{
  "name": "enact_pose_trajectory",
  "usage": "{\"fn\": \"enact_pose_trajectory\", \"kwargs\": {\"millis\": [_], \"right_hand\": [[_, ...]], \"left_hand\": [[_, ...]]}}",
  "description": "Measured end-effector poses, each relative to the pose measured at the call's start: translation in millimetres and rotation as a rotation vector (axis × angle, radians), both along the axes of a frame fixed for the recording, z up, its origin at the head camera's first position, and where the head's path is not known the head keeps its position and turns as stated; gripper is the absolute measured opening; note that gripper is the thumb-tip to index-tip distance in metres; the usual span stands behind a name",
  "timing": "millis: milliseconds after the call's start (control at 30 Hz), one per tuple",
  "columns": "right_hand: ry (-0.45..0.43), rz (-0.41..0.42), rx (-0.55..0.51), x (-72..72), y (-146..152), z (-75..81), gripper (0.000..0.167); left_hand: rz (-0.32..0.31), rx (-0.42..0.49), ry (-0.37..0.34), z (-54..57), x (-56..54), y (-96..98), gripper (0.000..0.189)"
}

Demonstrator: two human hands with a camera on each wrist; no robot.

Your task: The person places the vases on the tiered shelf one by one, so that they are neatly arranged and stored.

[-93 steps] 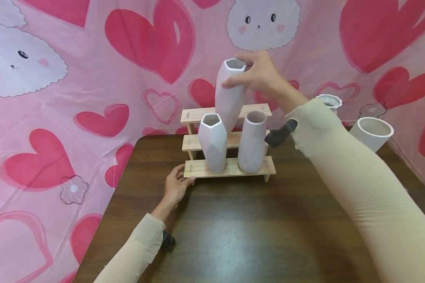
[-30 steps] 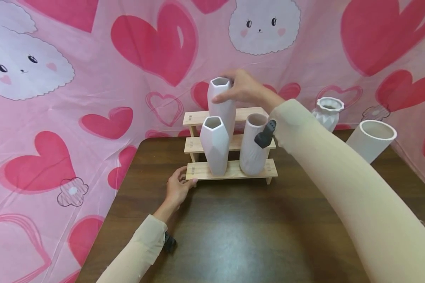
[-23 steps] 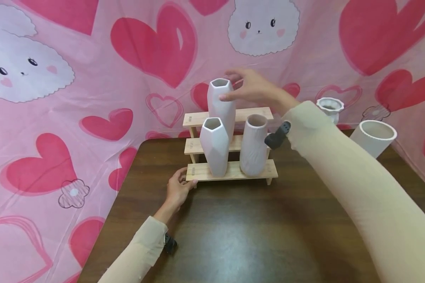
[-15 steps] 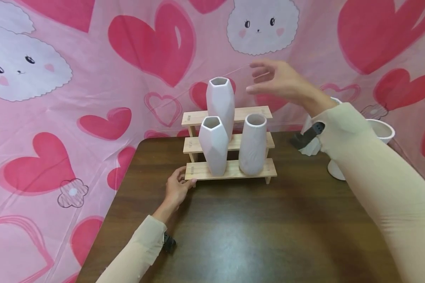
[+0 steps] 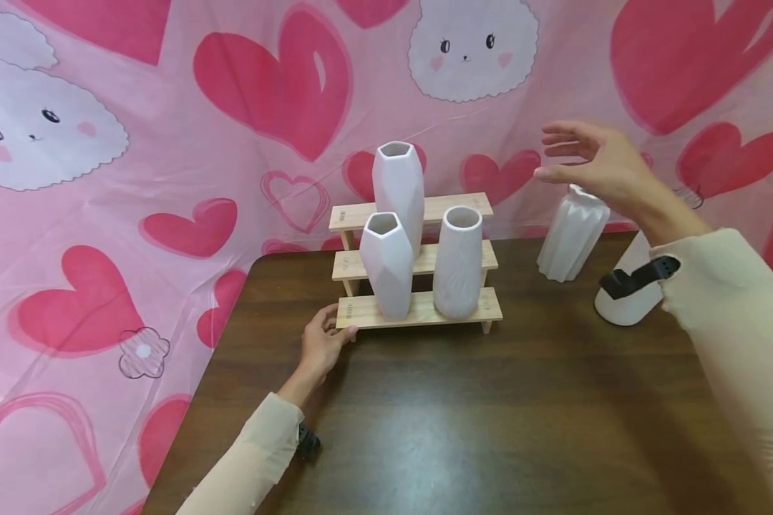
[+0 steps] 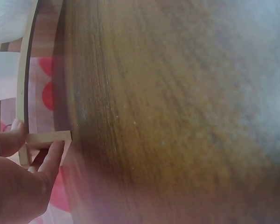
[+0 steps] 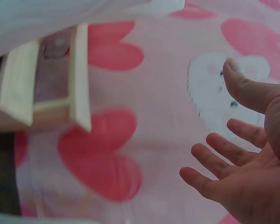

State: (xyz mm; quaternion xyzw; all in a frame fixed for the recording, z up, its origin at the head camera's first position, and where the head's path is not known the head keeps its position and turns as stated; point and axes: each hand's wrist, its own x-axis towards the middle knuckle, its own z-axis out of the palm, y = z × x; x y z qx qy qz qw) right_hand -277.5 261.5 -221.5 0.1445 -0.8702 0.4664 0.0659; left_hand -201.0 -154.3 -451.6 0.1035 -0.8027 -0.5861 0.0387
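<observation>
While the left hand [image 5: 322,345] is pinching the tiered wooden stand [image 5: 359,312], the right hand [image 5: 602,161] is hovering, fingers parted, by a pleated vase [image 5: 570,242]. Two faceted vases [image 5: 388,266] and a rounded vase [image 5: 458,268], all white, are already standing on the stand; the pleated and a plain vase [image 5: 621,306], right, are seemingly remaining.

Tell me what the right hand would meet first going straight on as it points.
Probably the tall rear vase on the wooden stand: in the head view, the right hand points left, toward its top. Depth is unclear, so the hand could pass by.
</observation>
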Motion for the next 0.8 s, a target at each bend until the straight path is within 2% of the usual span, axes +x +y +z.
{"fn": "enact_pose_trajectory", "kwargs": {"millis": [167,333,567,633,800], "right_hand": [[0.005,-0.025,-0.010,7.3,31.5,-15.7,0.066],[-0.033,-0.103,0.028,17.1,65.8,-22.4,0.067],[-0.064,-0.225,0.141,29.1,119.2,-43.6,0.075],[-0.097,-0.230,0.186,30.5,132.0,-51.4,0.081],[-0.202,-0.156,0.228,28.6,155.1,-71.0,0.091]], "left_hand": [[-0.001,-0.019,-0.003,0.4,-0.3,-2.2,0.056],[-0.003,-0.019,0.004,-0.6,-0.7,-2.0,0.056],[0.001,-0.016,-0.005,-0.5,-0.4,-1.3,0.056],[0.001,-0.009,-0.006,-0.1,-0.4,-1.0,0.056],[0.003,0.006,-0.006,0.4,0.1,-0.7,0.056]]}}
